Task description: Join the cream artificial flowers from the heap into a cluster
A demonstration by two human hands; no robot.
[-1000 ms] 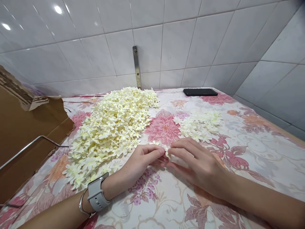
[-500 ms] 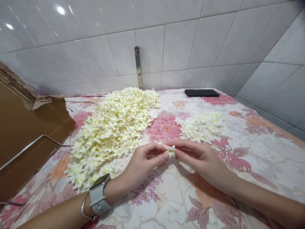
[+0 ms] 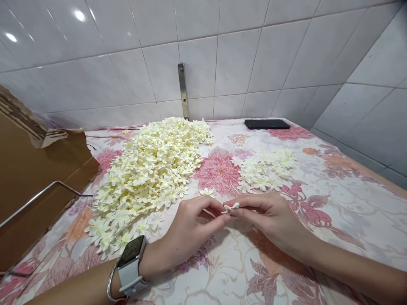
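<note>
- Left hand (image 3: 190,228): thumb and fingertips pinched together on a small white flower (image 3: 231,207), at the near middle of the table.
- Right hand (image 3: 270,216): thumb and forefinger pinching the same flower from the other side, so the two hands' fingertips nearly meet around it; the flower is partly hidden by them.
- Large heap of creamy white flowers (image 3: 155,165): beyond and to the left of the left hand, reaching back toward the wall.
- Smaller, flatter pile of flowers (image 3: 267,169): just beyond the right hand.
- Loose flower (image 3: 206,192): alone on the floral tablecloth (image 3: 222,271), just past the left hand.
- Torn cardboard box (image 3: 47,182): crowds the left edge, with a bent metal rod (image 3: 32,199) in front of it.
- Black smartphone (image 3: 267,124): flat near the back edge, well apart from the hands.
- White tiled wall (image 3: 238,55): closes off the back, a metal strip (image 3: 182,91) upright against it behind the large heap.
- Smartwatch (image 3: 132,254) and silver bangle (image 3: 112,281): on the left wrist.
</note>
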